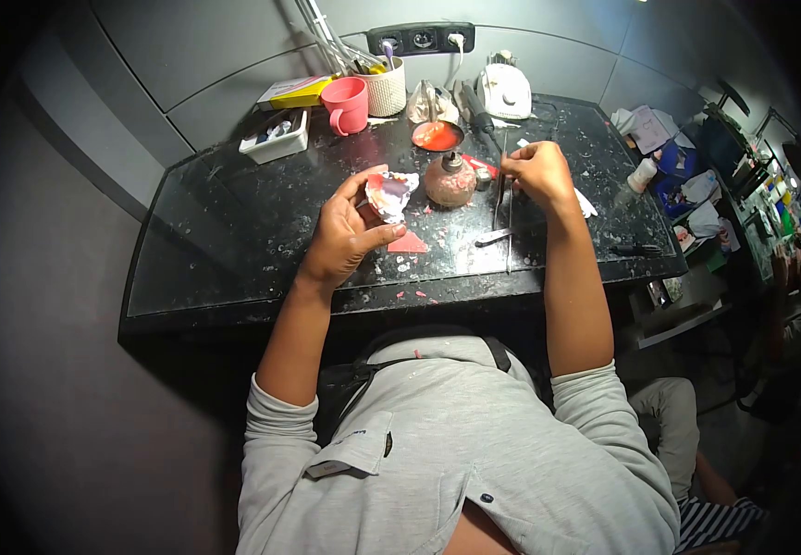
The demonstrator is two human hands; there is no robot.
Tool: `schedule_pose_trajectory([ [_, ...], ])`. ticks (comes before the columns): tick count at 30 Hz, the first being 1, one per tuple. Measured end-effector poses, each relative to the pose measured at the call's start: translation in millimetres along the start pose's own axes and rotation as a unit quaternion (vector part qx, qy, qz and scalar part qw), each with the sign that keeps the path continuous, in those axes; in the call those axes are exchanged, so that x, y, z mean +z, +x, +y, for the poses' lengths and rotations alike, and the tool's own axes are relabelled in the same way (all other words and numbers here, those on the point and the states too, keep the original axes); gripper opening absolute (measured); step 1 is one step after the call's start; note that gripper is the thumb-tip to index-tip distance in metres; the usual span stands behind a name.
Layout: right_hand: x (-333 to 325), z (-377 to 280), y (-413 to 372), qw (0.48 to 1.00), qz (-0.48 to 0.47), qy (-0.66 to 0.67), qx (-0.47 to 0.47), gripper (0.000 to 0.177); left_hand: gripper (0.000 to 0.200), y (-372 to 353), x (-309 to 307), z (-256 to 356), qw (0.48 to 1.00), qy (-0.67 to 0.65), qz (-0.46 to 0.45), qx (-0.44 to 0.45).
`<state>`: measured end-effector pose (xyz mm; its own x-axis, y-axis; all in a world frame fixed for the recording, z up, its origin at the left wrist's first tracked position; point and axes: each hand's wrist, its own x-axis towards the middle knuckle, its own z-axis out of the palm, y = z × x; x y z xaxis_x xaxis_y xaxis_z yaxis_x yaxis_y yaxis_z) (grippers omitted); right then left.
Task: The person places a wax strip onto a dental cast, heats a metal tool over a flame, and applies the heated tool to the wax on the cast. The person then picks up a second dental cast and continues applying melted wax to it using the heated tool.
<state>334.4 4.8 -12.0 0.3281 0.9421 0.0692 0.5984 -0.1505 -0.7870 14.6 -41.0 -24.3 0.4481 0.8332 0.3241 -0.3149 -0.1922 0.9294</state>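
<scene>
My left hand point(343, 229) is wrapped round a white plaster dental cast point(391, 196) with pink-red wax on it, held above the table. My right hand point(541, 174) pinches a thin metal wax tool point(499, 205), its shaft pointing down toward the tabletop. Between the hands stands a round, pink-smeared spirit burner point(450, 182) with a metal neck; I cannot make out a flame. Below the cast lies a pink wax sheet piece point(407, 242). A small dark-and-silver hand tool point(493, 238) rests near the right hand's tool.
Behind the burner sit a dish of red-orange wax point(437, 136), a pink mug point(346, 105), a tool holder point(384, 88) and a white device point(504, 91). A white tray point(277, 137) is at back left. Wax scraps dot the black table point(220, 240). Another person's leg point(669, 421) shows at right.
</scene>
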Motion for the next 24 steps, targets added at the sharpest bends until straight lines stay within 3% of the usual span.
schedule_pose_trajectory([
  [2, -4, -2, 1, 0.985, -0.055, 0.165, -0.004, 0.016, 0.077, 0, 0, 0, 1.0, 0.005, 0.003, 0.0],
  [6, -17, -13, -15, 0.966, -0.07, 0.246, -0.023, 0.011, 0.077, 0, -1, -3, 1.0, 0.027, 0.014, 0.009],
  [8, -17, -13, -13, 0.96, -0.056, 0.273, -0.042, 0.011, 0.077, 0, -2, -4, 0.999, 0.027, 0.02, 0.004],
  [14, -25, -23, -23, 0.845, 0.042, 0.487, -0.219, 0.015, 0.07, 2, -2, -6, 0.997, 0.046, 0.06, 0.001],
  [24, -13, -26, -25, 0.85, 0.023, 0.448, -0.276, 0.021, 0.07, 2, -1, -7, 0.997, 0.047, 0.059, -0.007],
])
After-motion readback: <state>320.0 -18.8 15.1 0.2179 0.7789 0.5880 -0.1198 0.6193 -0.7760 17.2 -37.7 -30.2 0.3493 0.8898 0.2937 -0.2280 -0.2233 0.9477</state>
